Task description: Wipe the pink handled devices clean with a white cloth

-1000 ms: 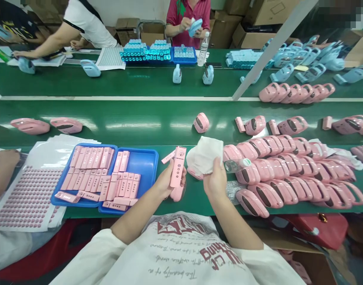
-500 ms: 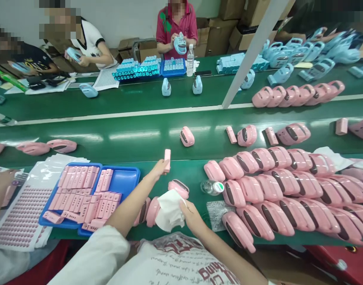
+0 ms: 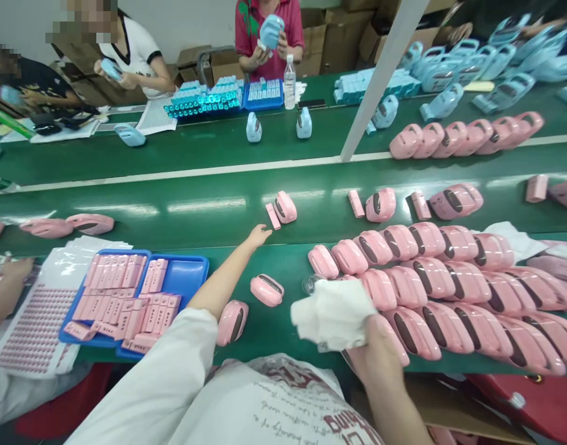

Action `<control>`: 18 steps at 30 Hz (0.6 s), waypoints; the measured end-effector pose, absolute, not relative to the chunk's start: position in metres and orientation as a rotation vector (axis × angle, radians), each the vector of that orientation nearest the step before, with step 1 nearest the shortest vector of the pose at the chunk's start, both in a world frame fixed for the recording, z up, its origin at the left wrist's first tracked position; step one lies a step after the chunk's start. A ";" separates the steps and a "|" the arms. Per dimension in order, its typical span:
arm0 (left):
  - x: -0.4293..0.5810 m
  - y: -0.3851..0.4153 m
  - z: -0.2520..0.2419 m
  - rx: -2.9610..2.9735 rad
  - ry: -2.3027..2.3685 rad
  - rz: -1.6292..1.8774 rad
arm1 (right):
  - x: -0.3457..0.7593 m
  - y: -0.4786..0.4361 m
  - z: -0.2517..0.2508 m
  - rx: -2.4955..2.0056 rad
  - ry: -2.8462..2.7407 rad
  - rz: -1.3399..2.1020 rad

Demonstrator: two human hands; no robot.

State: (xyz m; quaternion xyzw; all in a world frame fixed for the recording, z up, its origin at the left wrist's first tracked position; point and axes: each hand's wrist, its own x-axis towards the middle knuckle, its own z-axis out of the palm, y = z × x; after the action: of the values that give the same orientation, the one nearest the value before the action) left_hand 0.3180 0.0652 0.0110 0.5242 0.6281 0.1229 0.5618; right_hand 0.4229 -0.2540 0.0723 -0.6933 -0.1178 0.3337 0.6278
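Note:
My left hand (image 3: 256,236) is stretched out over the edge of the green conveyor belt (image 3: 181,207), open and holding nothing. Just beyond its fingers a small pink flat part (image 3: 272,216) lies on the belt beside a pink rounded housing (image 3: 285,207). My right hand (image 3: 378,352) grips a white cloth (image 3: 332,313) near the front edge, over the closest of several pink housings (image 3: 417,290) laid in rows. Two more pink housings (image 3: 267,289) (image 3: 232,321) lie in front of me.
A blue tray (image 3: 190,278) holds several pink flat parts. Left of it lies a sticker sheet (image 3: 30,330) under another person's hand (image 3: 12,272). Across the belt, people handle blue housings (image 3: 270,29); a water bottle (image 3: 289,81) and a white post (image 3: 380,77) stand there.
My left hand set the pink flat part on the belt beside the pink housing and let go. My right hand moved right with the cloth, towards the rows of housings.

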 end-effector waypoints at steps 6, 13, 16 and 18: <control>0.247 -0.037 0.035 1.442 1.638 0.143 | 0.465 -0.221 0.068 -1.723 -0.780 0.429; 0.249 -0.089 0.020 1.815 1.611 -0.042 | 0.456 -0.196 0.002 -1.563 -1.573 0.151; 0.253 -0.088 0.020 1.866 1.481 0.027 | 0.459 -0.195 -0.012 -1.540 -1.509 0.125; 0.253 -0.092 0.017 1.892 1.397 0.079 | 0.465 -0.193 -0.008 -1.541 -1.426 0.148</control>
State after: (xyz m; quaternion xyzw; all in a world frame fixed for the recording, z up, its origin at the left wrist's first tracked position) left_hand 0.2534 -0.0918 0.0167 0.7423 0.5481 0.0311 0.3841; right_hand 0.4646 -0.1929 -0.0076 -0.6358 -0.5884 0.0610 0.4958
